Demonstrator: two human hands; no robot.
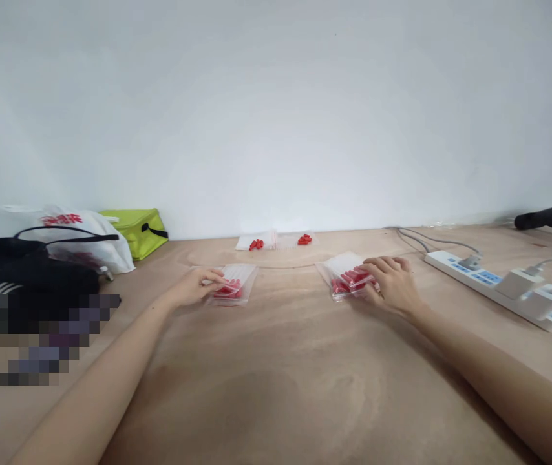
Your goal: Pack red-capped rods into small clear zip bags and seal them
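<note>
My left hand [195,287] is at the left edge of a clear plastic bag [245,276] with red pieces inside. Its fingers are bent over that edge and look pinched on it. To the right, my right hand [395,287] holds the near right side of another clear plastic bag [341,263], thumb low and fingers above. Small red pieces [353,276] fill its lower part, and a second bag layer seems to lie beneath. Both bags rest on the wooden table [276,361]. What kind the red pieces are is too small to tell.
Near the wall, two small heaps of red pieces [256,245] [304,239] lie on or in clear bags. A white power strip [487,284] with plugs and cables is at right. Black bag [38,284], white plastic bag [118,245] and lime-green bag [140,232] stand left.
</note>
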